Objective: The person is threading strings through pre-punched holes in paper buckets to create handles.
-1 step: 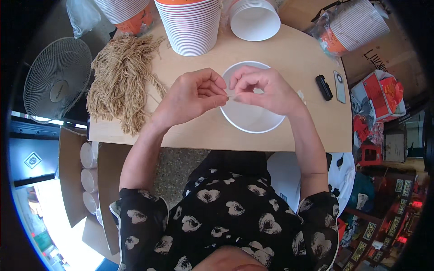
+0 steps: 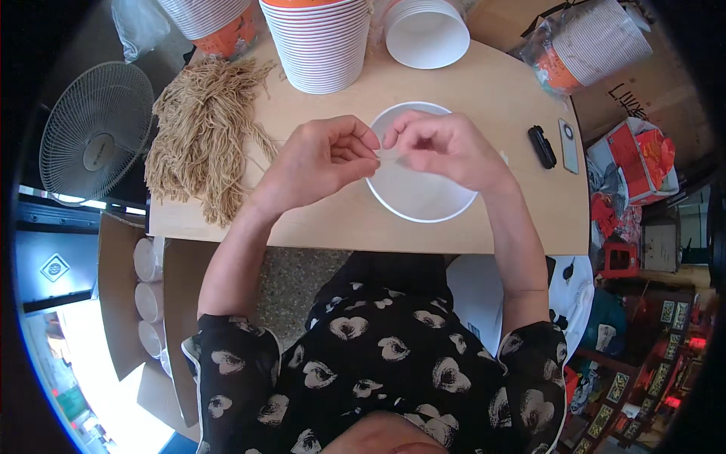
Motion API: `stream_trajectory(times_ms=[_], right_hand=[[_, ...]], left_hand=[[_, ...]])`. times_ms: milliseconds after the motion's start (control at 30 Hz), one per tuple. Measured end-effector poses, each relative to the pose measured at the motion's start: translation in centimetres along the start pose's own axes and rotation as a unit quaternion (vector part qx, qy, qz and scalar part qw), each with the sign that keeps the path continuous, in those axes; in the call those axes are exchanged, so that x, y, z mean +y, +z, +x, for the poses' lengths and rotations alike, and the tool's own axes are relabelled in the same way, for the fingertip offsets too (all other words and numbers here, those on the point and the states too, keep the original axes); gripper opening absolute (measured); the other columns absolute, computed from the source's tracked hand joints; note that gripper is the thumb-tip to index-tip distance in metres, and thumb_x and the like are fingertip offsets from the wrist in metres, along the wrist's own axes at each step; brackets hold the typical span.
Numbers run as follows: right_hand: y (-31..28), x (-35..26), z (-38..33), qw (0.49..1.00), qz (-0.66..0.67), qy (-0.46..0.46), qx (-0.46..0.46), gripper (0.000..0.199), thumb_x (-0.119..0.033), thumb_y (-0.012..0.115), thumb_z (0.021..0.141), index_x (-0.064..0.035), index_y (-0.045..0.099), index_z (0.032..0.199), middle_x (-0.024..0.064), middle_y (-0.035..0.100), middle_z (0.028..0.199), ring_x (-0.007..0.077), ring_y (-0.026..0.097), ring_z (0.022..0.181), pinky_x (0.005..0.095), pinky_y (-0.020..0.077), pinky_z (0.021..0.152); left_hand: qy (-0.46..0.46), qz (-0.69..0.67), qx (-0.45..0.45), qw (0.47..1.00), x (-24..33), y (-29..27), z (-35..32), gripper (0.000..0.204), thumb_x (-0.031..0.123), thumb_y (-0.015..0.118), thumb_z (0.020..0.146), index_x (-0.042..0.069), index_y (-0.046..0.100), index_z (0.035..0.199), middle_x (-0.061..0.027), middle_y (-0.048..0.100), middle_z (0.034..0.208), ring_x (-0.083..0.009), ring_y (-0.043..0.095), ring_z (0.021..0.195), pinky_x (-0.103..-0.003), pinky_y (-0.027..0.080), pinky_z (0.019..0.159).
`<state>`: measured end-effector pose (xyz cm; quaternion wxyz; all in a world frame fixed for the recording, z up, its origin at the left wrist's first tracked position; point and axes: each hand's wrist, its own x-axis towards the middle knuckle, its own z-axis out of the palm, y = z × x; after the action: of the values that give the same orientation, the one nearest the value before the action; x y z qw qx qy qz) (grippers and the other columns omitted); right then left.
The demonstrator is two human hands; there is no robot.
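Above the left part of a white paper tub [image 2: 420, 198], my left hand [image 2: 321, 163] is closed, thumb and forefinger pinched together. Facing it over the tub, my right hand [image 2: 454, 151] has curled fingers with the thumb drawn in towards them. A faint, thin pale thing seems to run between the two sets of fingertips; it is too small to name. The tub stands upright on the table, its inside partly hidden by my right hand. Left of my left hand lies a thick bundle of tan yarn strands [image 2: 200, 136].
Tall stacked paper tubs [image 2: 314, 49] and a tub on its side [image 2: 427, 36] stand at the back of the table [image 2: 325, 227]. A black penknife-like object [image 2: 541, 147] and a phone [image 2: 569, 145] lie right. A fan [image 2: 98, 144] and an open carton [image 2: 185, 303] are left.
The fingers of my right hand have shifted slightly, its thumb moving a little away from my left fingertips. My left hand is almost still.
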<state>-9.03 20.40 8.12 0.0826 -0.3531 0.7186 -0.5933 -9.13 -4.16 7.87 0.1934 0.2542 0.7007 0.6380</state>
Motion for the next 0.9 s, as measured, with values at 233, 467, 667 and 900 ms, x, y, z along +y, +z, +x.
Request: stream_trajectory(times_ms=[233,467,667,900], right_hand=[[-5.0,-3.4,-2.4,0.971,0.018,0.120,0.207,0.012,-0.011,0.062,0.095,0.0002,0.065,0.100,0.0003,0.063,0.077,0.0036,0.048,0.060,0.0198,0.0395,0.054],[-7.6,-1.9,-5.5,0.827,-0.472,0.113,0.285,0.008,-0.005,0.066,0.090,-0.0013,0.066,0.097,0.0055,0.064,0.087,0.0153,0.061,0.073,0.0259,0.0488,0.064],[2.1,-3.3,-1.9,0.889,-0.329,0.026,0.317,0.023,-0.005,0.072,0.083,-0.0034,0.069,0.106,0.0137,0.065,0.107,0.0324,0.064,0.096,0.0401,0.0535,0.081],[4.5,-1.3,-0.3,0.894,-0.404,-0.012,0.191,0.024,-0.005,0.075,0.080,-0.0055,0.072,0.104,0.0105,0.067,0.103,0.0284,0.064,0.091,0.0361,0.0512,0.080]], left_hand=[[-0.034,0.155,0.003,0.987,1.4,-2.2,0.6,0.018,0.000,0.071,0.088,-0.005,0.069,0.106,-0.0056,0.072,0.088,-0.0084,0.068,0.082,-0.021,0.056,0.077],[-0.021,0.103,0.001,0.994,0.9,-2.6,1.6,0.013,0.001,0.073,0.085,-0.003,0.074,0.096,-0.0085,0.074,0.084,-0.0111,0.070,0.078,-0.024,0.058,0.075],[-0.061,0.008,0.017,0.998,0.5,-1.9,1.5,0.012,0.001,0.071,0.087,-0.004,0.071,0.098,-0.0083,0.073,0.085,-0.0107,0.070,0.080,-0.024,0.058,0.074],[-0.068,-0.022,0.022,0.997,0.7,-1.3,0.8,0.013,0.000,0.070,0.089,-0.005,0.069,0.101,-0.0081,0.072,0.088,-0.0111,0.070,0.082,-0.024,0.058,0.076]])
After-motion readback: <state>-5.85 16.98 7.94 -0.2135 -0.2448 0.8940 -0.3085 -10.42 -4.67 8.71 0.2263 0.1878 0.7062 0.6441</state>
